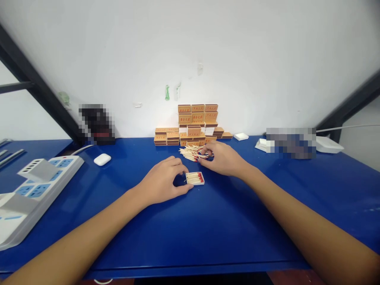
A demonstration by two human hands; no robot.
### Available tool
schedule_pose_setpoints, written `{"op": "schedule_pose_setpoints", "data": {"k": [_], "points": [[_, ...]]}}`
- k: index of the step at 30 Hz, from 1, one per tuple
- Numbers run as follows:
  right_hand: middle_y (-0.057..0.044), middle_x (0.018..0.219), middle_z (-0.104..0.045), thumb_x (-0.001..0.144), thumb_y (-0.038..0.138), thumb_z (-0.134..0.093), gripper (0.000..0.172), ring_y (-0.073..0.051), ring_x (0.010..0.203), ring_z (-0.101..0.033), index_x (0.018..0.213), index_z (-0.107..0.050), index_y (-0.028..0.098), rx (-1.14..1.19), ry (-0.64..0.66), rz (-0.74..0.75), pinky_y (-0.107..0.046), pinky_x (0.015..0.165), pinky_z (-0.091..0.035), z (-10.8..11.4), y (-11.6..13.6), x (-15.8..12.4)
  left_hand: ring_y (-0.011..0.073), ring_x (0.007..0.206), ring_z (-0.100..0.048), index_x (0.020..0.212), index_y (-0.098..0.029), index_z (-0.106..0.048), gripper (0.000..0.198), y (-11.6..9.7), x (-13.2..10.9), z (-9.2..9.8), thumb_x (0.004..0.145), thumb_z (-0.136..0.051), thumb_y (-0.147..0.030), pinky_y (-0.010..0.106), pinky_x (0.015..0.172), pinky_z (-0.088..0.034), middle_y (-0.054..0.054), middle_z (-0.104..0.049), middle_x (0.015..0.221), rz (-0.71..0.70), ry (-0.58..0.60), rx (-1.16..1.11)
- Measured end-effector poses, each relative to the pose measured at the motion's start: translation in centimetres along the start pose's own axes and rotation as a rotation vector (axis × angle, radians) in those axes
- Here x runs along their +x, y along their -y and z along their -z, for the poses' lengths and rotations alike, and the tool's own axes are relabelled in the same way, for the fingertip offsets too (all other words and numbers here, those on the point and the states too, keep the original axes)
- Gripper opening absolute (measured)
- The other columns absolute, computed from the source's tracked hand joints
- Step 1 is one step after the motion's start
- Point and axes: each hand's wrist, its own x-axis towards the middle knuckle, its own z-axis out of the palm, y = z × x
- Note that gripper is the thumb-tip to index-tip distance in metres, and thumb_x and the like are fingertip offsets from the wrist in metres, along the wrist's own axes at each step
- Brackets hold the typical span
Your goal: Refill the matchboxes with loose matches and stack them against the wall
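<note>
A small white matchbox tray [196,178] with red-tipped matches in it lies on the blue table [225,221]. My left hand [163,181] curls around the tray's left side, thumb and fingers touching it. Just behind the tray lies a loose pile of matches [191,152]. My right hand [222,158] rests on the right side of that pile, its fingers pinched on a few matches.
Stacks of orange matchboxes [196,124] stand against the white wall. Empty white trays [241,136] lie to their right. A white earbud case [102,159] and a large power strip [35,186] sit at the left. Dark metal braces flank both sides.
</note>
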Motion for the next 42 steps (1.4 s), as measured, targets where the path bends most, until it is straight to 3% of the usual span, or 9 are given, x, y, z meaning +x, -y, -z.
{"op": "schedule_pose_setpoints", "data": {"k": [8,13,20,24,29,42], "points": [[-0.008,0.092,-0.073,0.084,0.027,-0.065,0.008,-0.021,0.077,-0.063,0.083,-0.07,0.02,-0.065,0.167,-0.096,-0.03,0.065,-0.038,1.0,0.3,-0.3,0.0249,0.095,-0.061,0.106,-0.018,-0.071,0.029,0.0,-0.1,0.0,0.092,-0.073,-0.044,0.041,0.085,-0.053,0.007,-0.069,0.098,0.006,0.001,0.002],[-0.008,0.09,-0.074,0.083,0.025,-0.067,0.006,-0.023,0.078,-0.063,0.08,-0.069,0.021,-0.085,0.22,-0.126,-0.032,0.065,-0.039,1.9,-0.1,-0.9,0.0248,0.095,-0.061,0.107,-0.019,-0.071,0.028,0.0,0.0,0.0,0.093,-0.072,-0.044,0.04,0.084,-0.053,0.007,-0.068,0.098,0.004,0.002,0.002],[-0.009,0.097,-0.071,0.087,0.037,-0.069,0.019,-0.024,0.083,-0.064,0.095,-0.068,0.019,-0.096,0.176,-0.045,-0.033,0.069,-0.041,1.8,-0.6,-1.0,0.0238,0.092,-0.06,0.103,-0.018,-0.071,0.027,-0.1,0.0,0.0,0.092,-0.073,-0.043,0.039,0.081,-0.052,0.006,-0.069,0.096,-0.002,-0.011,0.004],[-0.008,0.092,-0.072,0.092,0.03,-0.063,0.012,-0.022,0.079,-0.063,0.087,-0.068,0.02,-0.065,0.244,-0.067,-0.032,0.067,-0.04,1.6,-0.2,-0.8,0.0239,0.092,-0.061,0.105,-0.018,-0.071,0.028,0.0,0.0,0.1,0.092,-0.073,-0.043,0.039,0.082,-0.052,0.006,-0.069,0.096,0.01,-0.006,0.002],[-0.007,0.087,-0.073,0.088,0.022,-0.065,0.009,-0.022,0.079,-0.064,0.08,-0.067,0.02,-0.023,0.325,-0.091,-0.031,0.067,-0.04,1.9,0.1,-0.9,0.0244,0.093,-0.061,0.104,-0.019,-0.071,0.028,0.0,0.0,0.1,0.092,-0.073,-0.043,0.04,0.083,-0.053,0.007,-0.069,0.096,0.001,-0.002,0.012],[-0.001,0.071,-0.064,0.09,0.032,-0.065,0.014,-0.016,0.061,-0.051,0.081,-0.066,0.021,0.082,0.411,-0.002,-0.031,0.058,-0.033,2.0,-0.7,-1.4,0.0238,0.093,-0.06,0.103,-0.018,-0.072,0.028,0.0,0.0,0.0,0.092,-0.073,-0.044,0.04,0.082,-0.052,0.006,-0.069,0.096,0.02,0.002,0.008]]}}
